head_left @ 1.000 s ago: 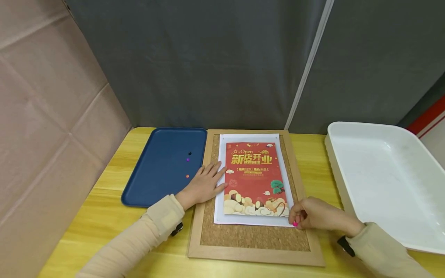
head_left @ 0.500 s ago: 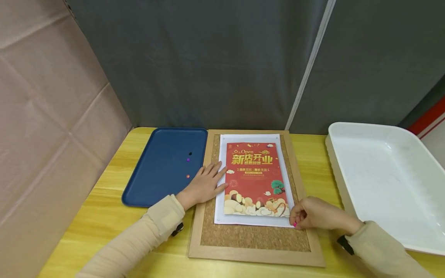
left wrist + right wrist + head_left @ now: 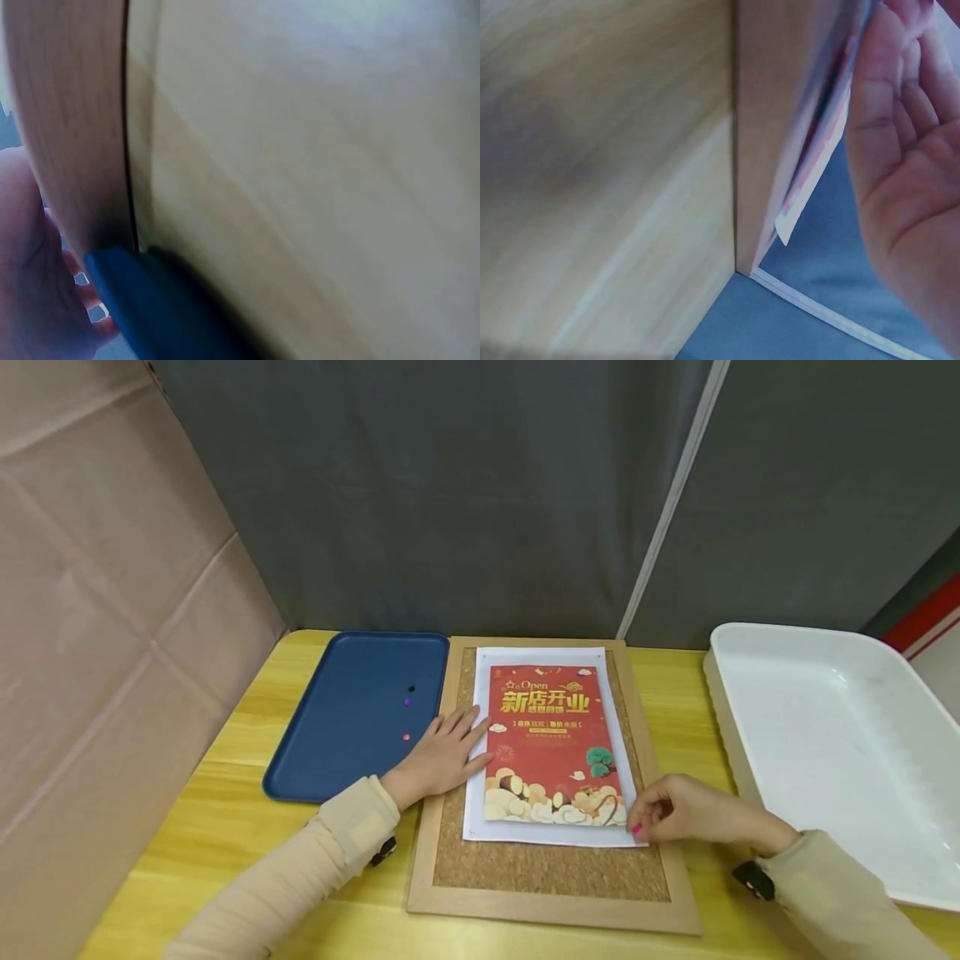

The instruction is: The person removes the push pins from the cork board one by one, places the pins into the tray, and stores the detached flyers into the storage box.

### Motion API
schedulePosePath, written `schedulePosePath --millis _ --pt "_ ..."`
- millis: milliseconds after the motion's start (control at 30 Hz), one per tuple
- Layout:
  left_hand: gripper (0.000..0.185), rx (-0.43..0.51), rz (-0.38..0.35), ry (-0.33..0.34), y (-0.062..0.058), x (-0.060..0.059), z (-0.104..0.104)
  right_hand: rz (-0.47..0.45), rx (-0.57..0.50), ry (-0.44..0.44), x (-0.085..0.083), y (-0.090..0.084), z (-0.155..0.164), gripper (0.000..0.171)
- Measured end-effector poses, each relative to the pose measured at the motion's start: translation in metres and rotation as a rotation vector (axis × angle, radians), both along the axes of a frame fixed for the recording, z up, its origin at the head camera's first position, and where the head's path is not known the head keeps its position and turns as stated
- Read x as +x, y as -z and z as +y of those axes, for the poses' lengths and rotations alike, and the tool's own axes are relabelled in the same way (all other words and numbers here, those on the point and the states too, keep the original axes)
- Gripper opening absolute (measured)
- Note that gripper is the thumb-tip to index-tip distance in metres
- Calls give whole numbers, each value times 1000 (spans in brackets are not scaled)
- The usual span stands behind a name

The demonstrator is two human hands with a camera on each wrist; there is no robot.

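Observation:
My right hand (image 3: 682,810) pinches a small pink pushpin (image 3: 637,830) at the lower right corner of a white sheet (image 3: 517,833). On that sheet lies a red poster (image 3: 551,752) with gold lettering. Both papers rest on a wood-framed cork board (image 3: 551,870). My left hand (image 3: 438,756) lies flat with fingers spread across the left edges of the papers. In the right wrist view, the curled fingers of my right hand (image 3: 911,150) show beside the board's frame (image 3: 761,135), and the pin is mostly hidden.
At the left of the board a blue tray (image 3: 330,735) holds a black pin (image 3: 412,688), a purple pin (image 3: 407,702) and an orange-red pin (image 3: 407,737). A deep white tray (image 3: 738,735) stands at the right. A grey curtain (image 3: 450,502) closes off the back.
My right hand has risen slightly, and the pink pushpin has moved a little up and away from the sheet's corner with it. My left hand stays in place.

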State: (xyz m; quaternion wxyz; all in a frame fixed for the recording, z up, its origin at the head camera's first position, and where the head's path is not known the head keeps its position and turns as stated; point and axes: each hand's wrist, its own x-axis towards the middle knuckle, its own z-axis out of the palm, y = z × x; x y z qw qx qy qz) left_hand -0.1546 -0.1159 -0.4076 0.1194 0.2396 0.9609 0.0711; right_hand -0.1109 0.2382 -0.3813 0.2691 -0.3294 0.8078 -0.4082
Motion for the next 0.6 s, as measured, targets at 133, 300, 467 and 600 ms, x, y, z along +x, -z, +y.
schedulePosePath --millis 133,300,467,600 --pt "66 1 -9 0 -2 0 1 29 -32 69 -3 -8 -2 12" --pt "66 5 -18 -5 -4 -2 2 52 -55 145 -5 -20 -8 13" --pt "66 29 -22 -12 -5 -3 2 16 -31 220 -7 -28 -17 20" --pt "63 70 2 -20 -4 -4 1 -43 -16 263 -10 -32 -26 22"
